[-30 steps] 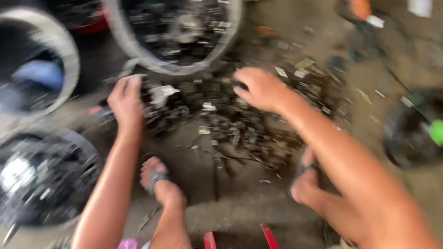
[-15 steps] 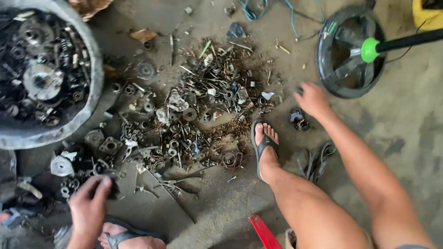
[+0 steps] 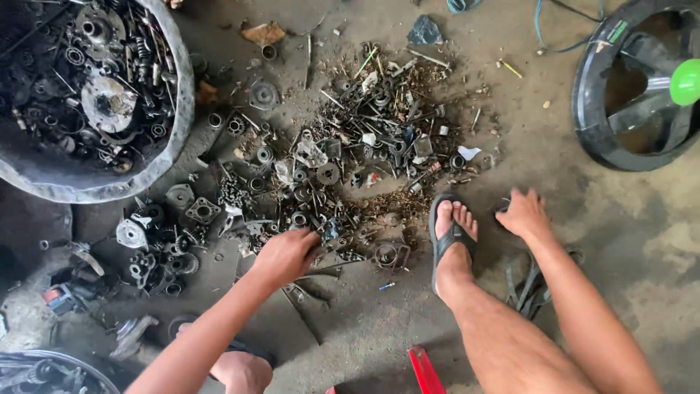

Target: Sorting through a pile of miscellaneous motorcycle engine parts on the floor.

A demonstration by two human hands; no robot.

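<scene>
At the scrap pile's (image 3: 350,160) near edge, left hand (image 3: 286,255), fingers (image 3: 315,244) among parts

The light is soft daylight, even and moderately bright, without strong glare. The concrete floor (image 3: 642,241) is paler at the right and darker at the left, where the big tub (image 3: 175,109) is in shade. Shadows are weak and short, under the foot (image 3: 453,237) and the left hand (image 3: 286,255). The scrap pile (image 3: 364,153) is sharp; the edges are slightly stretched.
</scene>
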